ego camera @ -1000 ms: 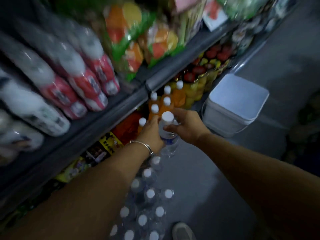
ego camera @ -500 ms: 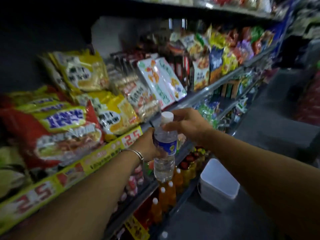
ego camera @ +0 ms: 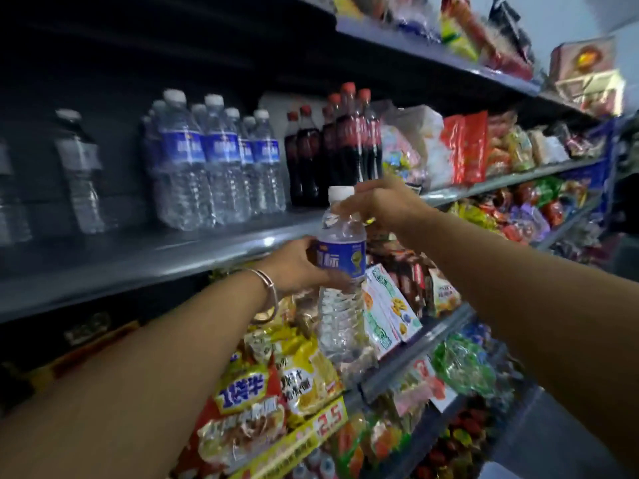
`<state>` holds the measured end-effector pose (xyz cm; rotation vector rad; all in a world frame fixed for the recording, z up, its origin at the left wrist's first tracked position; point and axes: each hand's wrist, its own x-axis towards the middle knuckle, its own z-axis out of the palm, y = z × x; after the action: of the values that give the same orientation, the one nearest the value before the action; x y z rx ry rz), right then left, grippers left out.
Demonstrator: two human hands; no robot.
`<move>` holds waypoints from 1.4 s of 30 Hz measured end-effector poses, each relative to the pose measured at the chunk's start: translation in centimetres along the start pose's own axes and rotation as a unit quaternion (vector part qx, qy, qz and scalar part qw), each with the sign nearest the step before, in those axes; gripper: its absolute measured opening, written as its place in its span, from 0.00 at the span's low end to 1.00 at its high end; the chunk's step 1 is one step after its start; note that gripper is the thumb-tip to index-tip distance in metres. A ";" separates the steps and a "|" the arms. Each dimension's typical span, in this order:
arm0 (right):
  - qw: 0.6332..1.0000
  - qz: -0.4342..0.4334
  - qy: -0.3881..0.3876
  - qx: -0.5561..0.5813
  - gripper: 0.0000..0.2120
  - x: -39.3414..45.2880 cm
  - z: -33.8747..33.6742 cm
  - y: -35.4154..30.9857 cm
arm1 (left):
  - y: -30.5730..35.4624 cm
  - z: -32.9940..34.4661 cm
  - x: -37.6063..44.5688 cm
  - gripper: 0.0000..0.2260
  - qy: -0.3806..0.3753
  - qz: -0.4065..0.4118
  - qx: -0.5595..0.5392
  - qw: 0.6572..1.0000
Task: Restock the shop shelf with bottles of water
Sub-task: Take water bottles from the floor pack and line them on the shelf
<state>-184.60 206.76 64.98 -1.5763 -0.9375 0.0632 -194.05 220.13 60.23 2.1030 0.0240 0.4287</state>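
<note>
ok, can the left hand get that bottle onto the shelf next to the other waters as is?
Probably yes. The left hand grips the bottle just in front of the shelf edge, and bare shelf lies before the waters. Nothing blocks the way; the bottle must go up a little.

water bottle (ego camera: 341,288) dead centre, clear plastic w/ white cap + blue label, upright, up in the air just in front of the grey shelf (ego camera: 145,261) edge; more blue-label water bottles (ego camera: 218,164) standing in a cluster on that shelf at approx 10 o'clock from it, well apart; another lone bottle (ego camera: 80,171) further toward 9
</note>
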 end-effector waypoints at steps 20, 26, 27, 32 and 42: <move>0.974 -0.011 -0.220 -0.054 0.25 20.1 1.5 -7.7 | 7.0 -12.8 13.9 0.26 0.354 0.045 0.098 0.929; 0.977 -0.026 -0.212 -0.010 0.21 23.1 3.5 -4.7 | 4.5 -13.2 15.9 0.34 0.386 -0.015 0.218 0.896; 0.977 -0.027 -0.211 -0.005 0.20 23.5 3.8 -4.2 | 4.4 -13.4 16.0 0.33 0.370 -0.029 0.247 0.895; 0.977 -0.030 -0.211 0.013 0.19 25.5 4.7 -2.5 | 4.3 -14.6 15.6 0.23 0.307 -0.071 0.371 0.873; 0.986 -0.030 -0.165 -0.001 0.23 27.6 7.2 -1.7 | 2.8 -15.1 14.1 0.10 0.384 -0.043 0.328 0.862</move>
<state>-170.86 228.69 77.15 -1.5646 -1.2408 0.2882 -185.95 233.53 73.96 2.4098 0.8292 1.3291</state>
